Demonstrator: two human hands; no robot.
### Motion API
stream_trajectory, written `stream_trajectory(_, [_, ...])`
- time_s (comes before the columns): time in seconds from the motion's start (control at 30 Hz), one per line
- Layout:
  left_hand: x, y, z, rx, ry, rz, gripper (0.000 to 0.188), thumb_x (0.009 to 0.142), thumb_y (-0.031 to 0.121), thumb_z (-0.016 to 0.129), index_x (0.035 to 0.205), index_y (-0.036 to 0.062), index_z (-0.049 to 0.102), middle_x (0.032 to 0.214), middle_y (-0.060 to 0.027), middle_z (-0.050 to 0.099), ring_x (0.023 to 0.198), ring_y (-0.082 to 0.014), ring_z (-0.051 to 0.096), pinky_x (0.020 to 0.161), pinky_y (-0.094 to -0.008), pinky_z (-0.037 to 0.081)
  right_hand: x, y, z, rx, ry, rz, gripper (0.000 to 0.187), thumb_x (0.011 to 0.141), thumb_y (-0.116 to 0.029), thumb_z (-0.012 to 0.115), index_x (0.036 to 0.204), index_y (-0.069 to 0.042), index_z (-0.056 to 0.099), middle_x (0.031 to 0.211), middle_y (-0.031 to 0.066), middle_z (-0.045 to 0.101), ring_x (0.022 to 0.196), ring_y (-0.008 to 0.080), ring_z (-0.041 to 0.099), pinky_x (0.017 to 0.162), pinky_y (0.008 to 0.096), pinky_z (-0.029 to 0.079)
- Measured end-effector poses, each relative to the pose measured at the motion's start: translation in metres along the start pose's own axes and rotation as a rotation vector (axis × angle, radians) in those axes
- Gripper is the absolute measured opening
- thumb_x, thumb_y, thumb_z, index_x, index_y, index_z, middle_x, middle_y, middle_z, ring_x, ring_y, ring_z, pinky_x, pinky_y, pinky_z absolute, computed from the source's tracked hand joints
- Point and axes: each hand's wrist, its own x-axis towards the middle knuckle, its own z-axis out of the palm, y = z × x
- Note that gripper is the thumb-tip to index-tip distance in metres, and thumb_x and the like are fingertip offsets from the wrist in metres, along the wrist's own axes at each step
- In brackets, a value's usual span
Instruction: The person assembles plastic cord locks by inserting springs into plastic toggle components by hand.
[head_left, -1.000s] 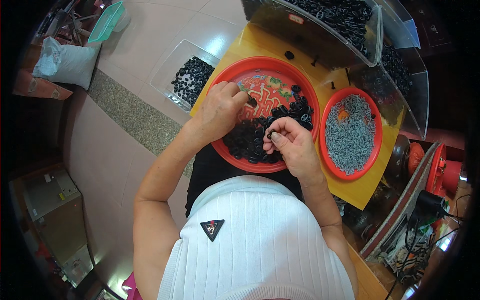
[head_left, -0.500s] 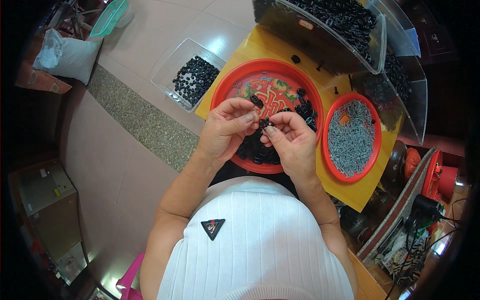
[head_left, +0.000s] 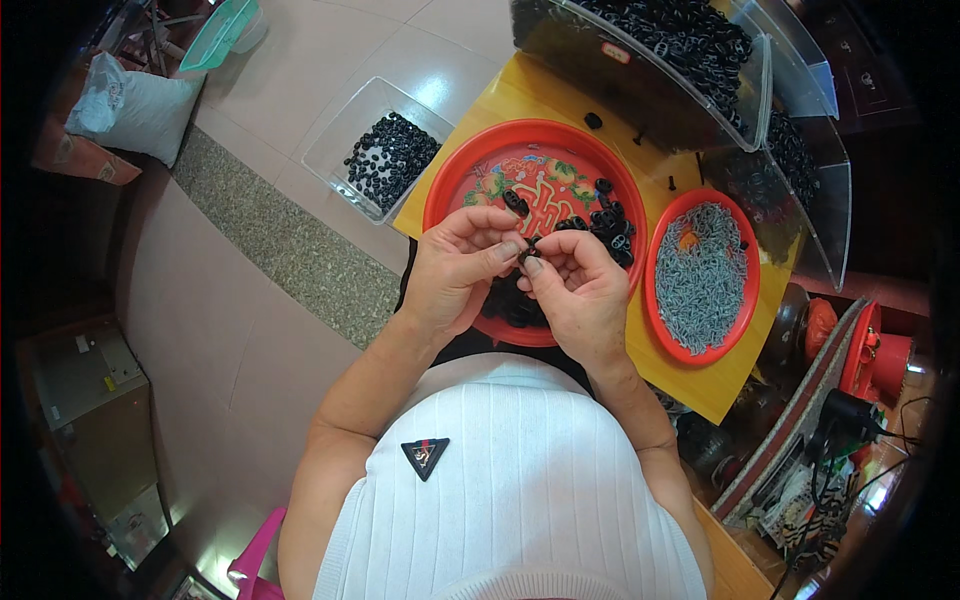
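1. Between the left grip (head_left: 453,268) and right grip (head_left: 585,305) sits a small black piece (head_left: 531,250), pinched by both, apparently to steady it.
2. Under the grip, a large red tray (head_left: 437,182) carries loose black pieces (head_left: 612,235), probably for a short reach.
3. Right of the grip, screws (head_left: 700,290) fill a smaller red tray (head_left: 651,275) on the yellow counter (head_left: 540,85), seemingly kept separate.
4. Left beyond the grip, a clear box (head_left: 326,160) holds similar parts (head_left: 390,150).

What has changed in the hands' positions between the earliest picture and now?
The left hand has moved toward the body and slightly right; its fingertips now meet those of the right hand at a small black piece. The round red tray and the screws beside it stayed put.
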Motion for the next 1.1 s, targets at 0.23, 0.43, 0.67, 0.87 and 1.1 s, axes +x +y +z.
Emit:
stream_trajectory(0.23, [-0.001, -0.003, 0.002, 0.009, 0.036, 0.003, 0.022, 0.074, -0.007, 0.059, 0.095, -0.0004, 0.056, 0.083, -0.0099, 0.061, 0.074, -0.0125, 0.059, 0.063, -0.0207, 0.046, 0.0, 0.004, -0.001, -0.055, 0.017, -0.054, 0.009, 0.076, 0.002, 0.057, 0.085, 0.001, 0.054, 0.069, 0.0031, 0.058, 0.062, 0.0061, 0.056, 0.054, 0.0195, 0.045])
stream_trajectory(0.43, [-0.001, -0.003, 0.002, 0.014, 0.028, 0.017, 0.022, 0.074, -0.007, 0.059, 0.095, -0.0006, 0.056, 0.083, -0.0098, 0.061, 0.074, -0.0125, 0.059, 0.063, -0.0207, 0.047, 0.001, 0.01, -0.003, -0.071, 0.017, -0.074, 0.008, 0.076, 0.001, 0.058, 0.083, 0.001, 0.055, 0.068, 0.0025, 0.059, 0.061, 0.0051, 0.055, 0.053, 0.0195, 0.044])
stream_trajectory(0.67, [-0.002, -0.004, 0.006, 0.145, 0.05, 0.069, 0.019, 0.073, -0.007, 0.06, 0.09, -0.0012, 0.056, 0.08, -0.0082, 0.061, 0.072, -0.0117, 0.059, 0.065, -0.0213, 0.048, 0.001, 0.009, -0.005, -0.102, 0.02, -0.062, 0.006, 0.075, 0.001, 0.059, 0.08, 0.0, 0.056, 0.067, 0.0046, 0.06, 0.061, 0.0067, 0.057, 0.054, 0.0201, 0.046])
stream_trajectory(0.87, [-0.006, -0.01, 0.006, 0.352, 0.04, 0.099, 0.014, 0.073, -0.007, 0.059, 0.086, -0.002, 0.055, 0.077, -0.0062, 0.06, 0.069, -0.0107, 0.058, 0.065, -0.0224, 0.048, -0.004, 0.009, -0.007, -0.135, 0.012, -0.063, 0.003, 0.075, 0.003, 0.057, 0.078, 0.002, 0.057, 0.066, 0.0067, 0.06, 0.061, 0.0086, 0.059, 0.054, 0.0215, 0.047])
stream_trajectory(1.1, [-0.001, -0.023, 0.007, 0.333, 0.007, 0.049, 0.021, 0.075, -0.007, 0.057, 0.095, -0.0026, 0.053, 0.081, -0.0061, 0.058, 0.074, -0.0116, 0.057, 0.068, -0.0237, 0.048, 0.002, 0.02, -0.02, -0.129, -0.013, -0.009, 0.005, 0.077, 0.004, 0.054, 0.082, 0.003, 0.055, 0.068, 0.0053, 0.059, 0.062, 0.0086, 0.058, 0.056, 0.0217, 0.048])
